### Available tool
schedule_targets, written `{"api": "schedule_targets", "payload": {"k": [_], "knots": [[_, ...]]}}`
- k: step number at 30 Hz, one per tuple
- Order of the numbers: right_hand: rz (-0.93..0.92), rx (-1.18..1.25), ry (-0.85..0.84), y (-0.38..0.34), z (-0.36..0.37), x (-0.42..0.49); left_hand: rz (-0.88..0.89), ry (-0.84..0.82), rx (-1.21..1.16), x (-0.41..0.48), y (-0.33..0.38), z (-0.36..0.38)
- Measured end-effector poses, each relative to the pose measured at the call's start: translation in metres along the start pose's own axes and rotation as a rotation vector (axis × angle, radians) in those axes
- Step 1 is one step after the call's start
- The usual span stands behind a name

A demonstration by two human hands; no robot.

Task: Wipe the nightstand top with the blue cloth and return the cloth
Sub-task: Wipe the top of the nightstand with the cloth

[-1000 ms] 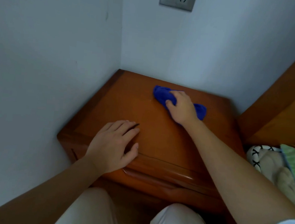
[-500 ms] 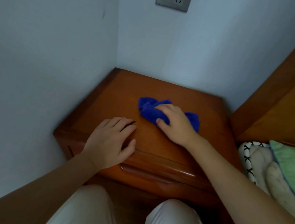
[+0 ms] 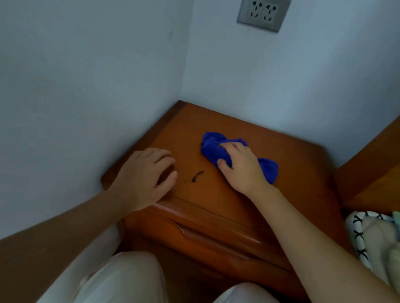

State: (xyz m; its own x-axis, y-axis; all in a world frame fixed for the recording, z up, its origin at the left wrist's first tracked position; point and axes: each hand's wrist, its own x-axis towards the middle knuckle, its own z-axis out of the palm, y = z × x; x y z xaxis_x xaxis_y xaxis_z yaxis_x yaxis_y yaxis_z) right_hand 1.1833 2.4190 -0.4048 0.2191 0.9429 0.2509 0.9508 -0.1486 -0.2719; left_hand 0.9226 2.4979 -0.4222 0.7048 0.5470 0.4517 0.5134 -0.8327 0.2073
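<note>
- right hand [image 3: 240, 170] has the blue cloth [image 3: 212, 148] bunched up under curled fingers, mid nightstand top [image 3: 301, 170]
- left hand [image 3: 142, 179] sits at the front-left corner, fingers loose, holding nothing
- little dark mark [image 3: 197, 176] on the wood between the two hands

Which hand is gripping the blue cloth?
The right hand, fingers curled over the blue cloth; the left hand rests on the nightstand top, holding nothing.
</note>
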Motion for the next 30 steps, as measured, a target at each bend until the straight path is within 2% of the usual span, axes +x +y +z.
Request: {"api": "schedule_targets", "payload": {"k": [3,5,21,25,30], "knots": [[-0.150,0.042,-0.046,-0.024,0.016,0.006,-0.027,0.026,-0.021,-0.003,-0.007,0.006],[-0.175,0.072,-0.040,-0.028,0.023,0.019,-0.008,0.026,-0.034,-0.003,-0.007,0.008],[0.025,-0.013,-0.050,-0.027,0.061,0.196,-0.031,0.057,-0.086,-0.004,-0.013,0.013],[-0.029,0.012,-0.059,-0.035,0.062,0.193,-0.047,0.068,-0.094,-0.005,-0.011,0.011],[-0.172,0.086,-0.072,-0.058,0.056,0.138,-0.036,0.066,-0.083,-0.005,-0.009,0.010]]}}
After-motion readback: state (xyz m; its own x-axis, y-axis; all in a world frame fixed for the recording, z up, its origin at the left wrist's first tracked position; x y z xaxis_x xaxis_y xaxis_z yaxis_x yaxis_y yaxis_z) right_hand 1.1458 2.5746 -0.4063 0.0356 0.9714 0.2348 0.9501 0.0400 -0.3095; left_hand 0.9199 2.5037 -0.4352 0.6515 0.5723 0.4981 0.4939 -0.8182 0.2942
